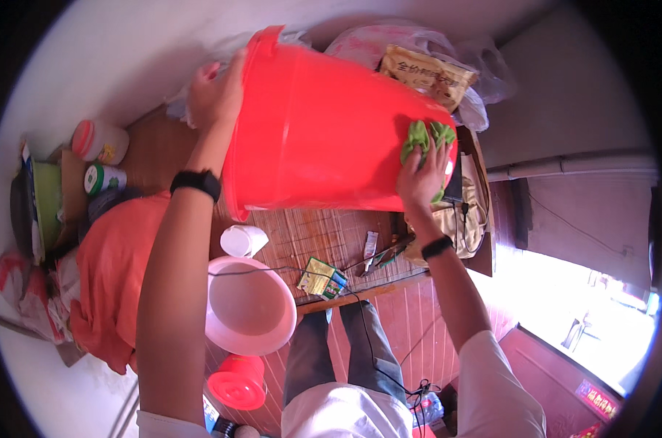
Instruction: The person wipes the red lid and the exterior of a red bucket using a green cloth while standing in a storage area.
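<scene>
A large red plastic bucket [331,131] is held up on its side above a table with a slatted bamboo mat [309,227]. My left hand [216,93] grips the bucket's rim at the left; its fingertips are partly hidden. Against the bucket's side near its base, at the right, my right hand [424,175] presses a green cloth [416,139]. Parts of the cloth show between and beyond the fingers. The inside of the bucket is out of sight.
A pink basin [249,306] is below the bucket, beside a white cup [244,241]. A sachet [320,278], a tube [370,249] and a black cable lie near the table edge. Orange cloth [117,263] is at left, a lidded red bucket [238,382] lower down, plastic bags [385,41] behind.
</scene>
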The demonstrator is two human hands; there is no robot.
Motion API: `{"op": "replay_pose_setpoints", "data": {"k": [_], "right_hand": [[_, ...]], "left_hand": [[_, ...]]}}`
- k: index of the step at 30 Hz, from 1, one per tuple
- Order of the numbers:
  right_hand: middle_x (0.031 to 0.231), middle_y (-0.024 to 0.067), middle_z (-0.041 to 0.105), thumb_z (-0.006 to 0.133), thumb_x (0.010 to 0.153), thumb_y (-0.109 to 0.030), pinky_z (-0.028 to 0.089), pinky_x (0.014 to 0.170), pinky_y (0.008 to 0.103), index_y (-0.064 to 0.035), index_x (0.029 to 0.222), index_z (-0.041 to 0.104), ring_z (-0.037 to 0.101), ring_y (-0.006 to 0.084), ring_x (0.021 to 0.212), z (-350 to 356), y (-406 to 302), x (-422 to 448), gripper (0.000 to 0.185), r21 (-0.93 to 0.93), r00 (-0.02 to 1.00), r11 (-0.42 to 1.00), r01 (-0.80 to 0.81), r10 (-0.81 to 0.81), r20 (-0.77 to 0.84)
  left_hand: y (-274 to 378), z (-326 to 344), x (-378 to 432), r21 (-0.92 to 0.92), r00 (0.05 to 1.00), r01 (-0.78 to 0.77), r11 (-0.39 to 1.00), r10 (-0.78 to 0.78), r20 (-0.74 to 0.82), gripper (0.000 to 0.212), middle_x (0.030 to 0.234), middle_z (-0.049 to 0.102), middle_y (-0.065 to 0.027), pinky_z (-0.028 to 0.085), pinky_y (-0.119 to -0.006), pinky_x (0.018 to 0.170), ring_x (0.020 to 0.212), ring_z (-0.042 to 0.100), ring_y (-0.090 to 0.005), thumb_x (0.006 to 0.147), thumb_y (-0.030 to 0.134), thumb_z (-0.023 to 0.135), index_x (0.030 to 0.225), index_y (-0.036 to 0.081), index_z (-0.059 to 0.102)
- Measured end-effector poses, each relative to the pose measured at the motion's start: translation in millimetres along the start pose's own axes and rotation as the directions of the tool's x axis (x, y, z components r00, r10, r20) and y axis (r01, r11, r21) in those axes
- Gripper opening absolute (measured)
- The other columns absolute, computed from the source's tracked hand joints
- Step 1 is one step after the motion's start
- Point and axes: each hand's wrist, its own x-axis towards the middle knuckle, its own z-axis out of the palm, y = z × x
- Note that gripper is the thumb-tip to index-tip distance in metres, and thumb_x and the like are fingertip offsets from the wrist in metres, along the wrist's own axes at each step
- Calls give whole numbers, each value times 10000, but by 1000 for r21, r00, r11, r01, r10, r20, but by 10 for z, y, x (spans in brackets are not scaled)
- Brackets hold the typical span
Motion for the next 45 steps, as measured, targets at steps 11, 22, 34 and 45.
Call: {"op": "replay_pose_setpoints", "data": {"k": [11, 22, 34, 45], "right_hand": [[1554, 238, 431, 566, 995, -242, 286, 1203, 547, -76, 1409, 568, 341, 467, 1470, -59, 41, 26, 446, 5, 990, 990, -143, 143, -15], [1525, 252, 459, 506, 1049, -233, 361, 1173, 489, -28, 1500, 465, 459, 434, 1399, 0, -1473, 125, 497, 571, 963, 820, 27, -174, 204], [1540, 184, 464, 739, 801, -244, 287, 1228, 547, -123, 1471, 521, 349, 399, 1490, 21, -1192, -140, 715, 522, 803, 768, 372, -548, 233], [1456, 252, 531, 577, 999, -248, 314, 1181, 571, -34, 1411, 550, 396, 519, 1412, 31, -93, 55, 465, 15, 987, 993, -117, 118, -107]], "left_hand": [[-623, -478, -1099, 265, 869, -488, 832, 436, 232, 335, 938, 697, -204, 522, -503, 795, 896, 667, -424, 1033, 344, 558, 1079, 32, 672], [-110, -337, -633, 364, 968, -141, 921, 52, 244, 643, 1165, 672, -309, 515, -532, 926, 1111, 630, -484, 1035, 579, 403, 1195, 26, 691], [-459, -244, -171, -56, 966, -59, 997, 71, 249, 641, 1084, 732, -234, 500, -410, 924, 1054, 694, -341, 1014, 559, 505, 1155, -31, 714], [-119, -176, -251, 140, 979, -88, 986, 59, 196, 663, 994, 740, -234, 519, -440, 867, 979, 700, -398, 949, 643, 564, 1044, 16, 759]]}}
